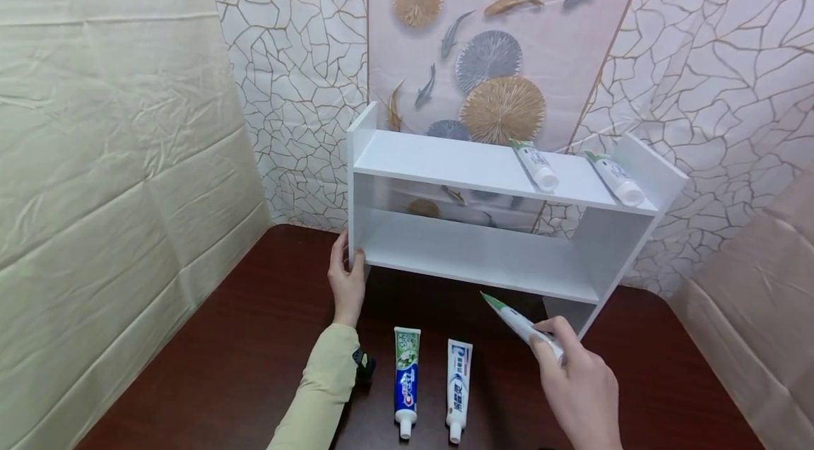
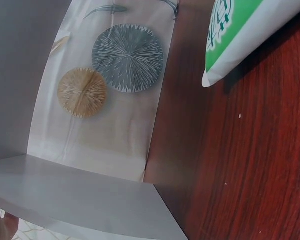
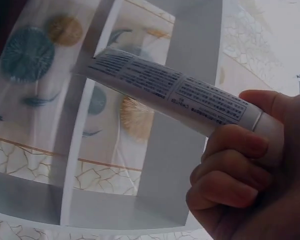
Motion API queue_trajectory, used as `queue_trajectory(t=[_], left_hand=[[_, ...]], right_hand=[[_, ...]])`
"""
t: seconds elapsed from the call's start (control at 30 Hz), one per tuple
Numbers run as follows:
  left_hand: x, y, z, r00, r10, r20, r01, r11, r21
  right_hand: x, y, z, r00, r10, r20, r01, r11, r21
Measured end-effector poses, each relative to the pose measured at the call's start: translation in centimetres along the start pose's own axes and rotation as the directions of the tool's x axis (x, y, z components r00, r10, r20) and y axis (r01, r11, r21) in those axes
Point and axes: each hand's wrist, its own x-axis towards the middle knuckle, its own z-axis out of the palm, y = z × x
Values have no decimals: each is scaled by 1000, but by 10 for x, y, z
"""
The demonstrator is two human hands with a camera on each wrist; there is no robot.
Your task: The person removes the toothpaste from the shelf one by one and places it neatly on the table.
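Note:
A white two-tier shelf (image 1: pixel 470 259) stands on the dark table. My left hand (image 1: pixel 347 287) grips the lower part of its left side panel, thumb on the inner side and fingers on the outer. In the left wrist view only a bit of that hand (image 2: pixel 2 225) shows, at the panel's edge. My right hand (image 1: pixel 581 379) holds a white toothpaste tube (image 1: pixel 516 321) by its cap end, the flat green end pointing up and left in front of the lower board. Printed text covers this tube (image 3: pixel 175 95) in the right wrist view.
Two more toothpaste tubes, one nearer the middle (image 1: pixel 536 166) and one by the right panel (image 1: pixel 615 180), lie on the shelf's upper board. On the table (image 1: pixel 210 351) before me lie a blue-green Crest tube (image 1: pixel 406 372) and a white-blue tube (image 1: pixel 458 386). Patterned cloth hangs behind.

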Motion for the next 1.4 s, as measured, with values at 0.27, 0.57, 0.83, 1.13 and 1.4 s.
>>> queue_trajectory(t=[0.27, 0.57, 0.83, 1.13, 1.4], left_hand=[[2, 0, 0, 1000, -1, 11, 1, 1000, 4], [0, -1, -1, 1000, -29, 9, 29, 1000, 6], [0, 0, -3, 1000, -17, 10, 17, 1000, 3], [-1, 3, -1, 1000, -13, 11, 13, 1000, 10], [-2, 3, 0, 1000, 8, 7, -8, 1000, 5]], right_hand=[[4, 15, 11, 972, 72, 226, -62, 997, -52], [16, 48, 46, 952, 47, 304, -10, 992, -123], [14, 60, 68, 922, 5, 386, 74, 979, -190], [7, 67, 90, 831, -19, 556, 185, 952, -245], [3, 72, 97, 755, 0, 656, 198, 953, -227]])
